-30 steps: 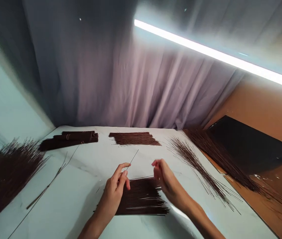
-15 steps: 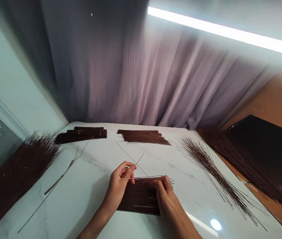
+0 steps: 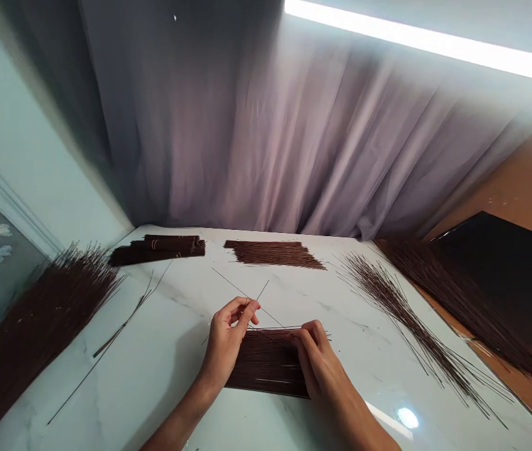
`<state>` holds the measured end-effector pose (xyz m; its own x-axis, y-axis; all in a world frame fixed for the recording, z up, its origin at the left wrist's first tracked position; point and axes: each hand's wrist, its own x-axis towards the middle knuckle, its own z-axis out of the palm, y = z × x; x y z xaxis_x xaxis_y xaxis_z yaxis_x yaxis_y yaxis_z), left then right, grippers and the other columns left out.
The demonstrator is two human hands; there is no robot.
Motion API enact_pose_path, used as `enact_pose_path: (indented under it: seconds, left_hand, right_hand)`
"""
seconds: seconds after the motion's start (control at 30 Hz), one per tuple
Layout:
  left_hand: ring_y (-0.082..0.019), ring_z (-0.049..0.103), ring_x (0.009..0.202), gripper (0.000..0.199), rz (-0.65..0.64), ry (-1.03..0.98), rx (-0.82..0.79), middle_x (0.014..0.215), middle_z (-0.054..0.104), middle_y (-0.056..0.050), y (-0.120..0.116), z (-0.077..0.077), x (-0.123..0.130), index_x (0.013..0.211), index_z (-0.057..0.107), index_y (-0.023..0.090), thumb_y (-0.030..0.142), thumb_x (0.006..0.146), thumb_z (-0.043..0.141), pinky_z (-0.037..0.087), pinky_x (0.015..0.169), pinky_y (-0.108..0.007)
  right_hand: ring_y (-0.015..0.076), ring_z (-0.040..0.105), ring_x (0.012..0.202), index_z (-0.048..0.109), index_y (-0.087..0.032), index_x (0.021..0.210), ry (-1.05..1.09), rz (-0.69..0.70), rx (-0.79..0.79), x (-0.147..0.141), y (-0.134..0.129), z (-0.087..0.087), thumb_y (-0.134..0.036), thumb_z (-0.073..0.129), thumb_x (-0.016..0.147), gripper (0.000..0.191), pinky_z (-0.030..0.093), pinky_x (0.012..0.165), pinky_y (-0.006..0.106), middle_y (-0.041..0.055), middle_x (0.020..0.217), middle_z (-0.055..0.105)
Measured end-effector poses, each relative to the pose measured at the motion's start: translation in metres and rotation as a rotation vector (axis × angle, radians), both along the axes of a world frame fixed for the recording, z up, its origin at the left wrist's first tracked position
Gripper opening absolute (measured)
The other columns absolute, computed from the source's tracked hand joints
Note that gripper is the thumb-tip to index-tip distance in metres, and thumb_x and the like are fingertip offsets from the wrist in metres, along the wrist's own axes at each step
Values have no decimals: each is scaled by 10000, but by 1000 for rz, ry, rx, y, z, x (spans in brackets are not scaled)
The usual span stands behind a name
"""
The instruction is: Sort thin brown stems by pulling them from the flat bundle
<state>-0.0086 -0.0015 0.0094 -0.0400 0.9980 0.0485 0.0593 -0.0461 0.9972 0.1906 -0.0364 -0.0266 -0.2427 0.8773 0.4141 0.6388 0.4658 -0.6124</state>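
Note:
My left hand is closed in a pinch on a thin dark brown stick, whose tip rises past the fingertips. My right hand also pinches, its fingertips at the lower end of a long thin stick that slants up to the left. The two sticks cross close to my left fingertips. Below both hands lies a flat stack of cut brown sticks, lined up side by side. My right hand covers part of the stack's right end.
Tied bundles lie at the table's back left, with a loose pile of short sticks beside them. A large heap fills the left edge. Several loose sticks lie nearer. Long sticks spread at right, near a dark panel.
My left fingertips have moved slightly closer to the long slanting stick, which now passes right by them. Both hands keep their pinch. The whole view has shifted a little.

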Motion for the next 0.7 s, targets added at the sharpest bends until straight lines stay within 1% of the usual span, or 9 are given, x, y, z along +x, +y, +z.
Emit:
enact_pose_path:
  seconds: [0.13, 0.27, 0.37, 0.47, 0.63, 0.7]
  left_hand:
    - [-108, 468, 561, 311, 2, 29, 15, 684, 591, 7, -2, 1, 0, 820, 703, 174, 450, 939, 623, 284, 471, -209]
    - [-127, 524, 614, 306, 2, 48, 24, 660, 581, 19, -3, 1, 1, 799, 695, 184, 447, 940, 630, 343, 531, -211]
    - [-140, 540, 634, 310, 2, 57, 29, 624, 567, 28, -4, -1, 3, 781, 697, 182, 448, 930, 644, 386, 604, -222]
    - [-149, 536, 632, 322, 3, 63, 33, 603, 552, 33, -3, -3, 4, 781, 704, 182, 461, 927, 639, 393, 629, -232]
    - [-153, 553, 650, 323, -11, 65, 39, 622, 577, 28, -4, -1, 7, 785, 704, 186, 458, 939, 624, 408, 652, -233]
    - [-147, 548, 637, 324, -20, 62, 35, 637, 597, 20, -6, 0, 8, 788, 703, 187, 460, 941, 620, 409, 627, -227]
  right_hand:
    - [184, 603, 798, 557, -244, 1061, 14, 37, -62, 1, 0, 4, -211, 355, 1056, 205, 570, 693, 333, 83, 1008, 533]
    - [191, 619, 799, 541, -247, 1004, 37, 40, -59, -4, -1, 10, -215, 341, 1061, 210, 543, 661, 325, 72, 972, 569]
    - [196, 631, 796, 541, -248, 1007, 42, 32, -65, -6, -1, 14, -225, 363, 1063, 189, 511, 621, 313, 69, 954, 599]
    - [193, 629, 758, 536, -247, 976, 59, 27, -70, -6, 1, 16, -249, 375, 1066, 184, 490, 590, 308, 63, 920, 613]
    - [191, 626, 743, 540, -249, 967, 90, 44, -67, -6, 0, 19, -280, 366, 1070, 205, 499, 618, 313, 55, 896, 619]
    - [191, 626, 742, 538, -252, 983, 121, 47, -70, -8, -1, 20, -289, 362, 1073, 201, 507, 639, 315, 54, 884, 625]
